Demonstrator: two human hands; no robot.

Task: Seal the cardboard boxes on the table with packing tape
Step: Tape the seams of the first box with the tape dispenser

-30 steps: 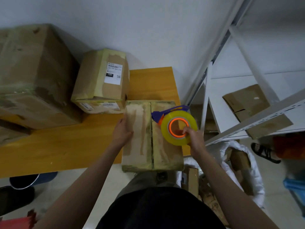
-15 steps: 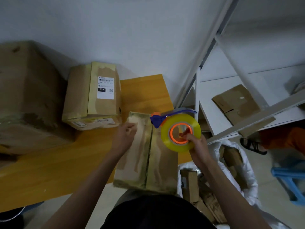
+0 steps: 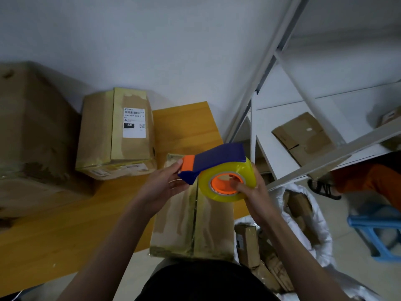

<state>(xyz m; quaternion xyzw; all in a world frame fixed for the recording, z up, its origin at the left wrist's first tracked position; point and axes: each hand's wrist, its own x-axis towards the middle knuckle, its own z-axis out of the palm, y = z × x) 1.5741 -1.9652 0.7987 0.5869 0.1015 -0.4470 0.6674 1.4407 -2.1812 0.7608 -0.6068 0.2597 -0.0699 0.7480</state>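
Yellow tape dispenser (image 3: 225, 177) above seemingly unsealed brown box (image 3: 193, 224) overhanging table (image 3: 65, 224).

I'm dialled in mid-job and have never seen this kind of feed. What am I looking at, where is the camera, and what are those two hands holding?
There is no robot here: a person works with bare hands, and the single wide-angle camera sits on their head, looking forward and down, so walls and shelves bend at the edges. The right hand grips a roll of clear yellowish packing tape with a finger in its orange core. The left hand pinches the orange tab of the blue tape cutter fitted over the roll. Both are held above a small cardboard box whose centre seam looks untaped; it overhangs the near edge of the wooden table. Farther back on the table stand a labelled box and a large box. A white metal shelf unit stands to the right.
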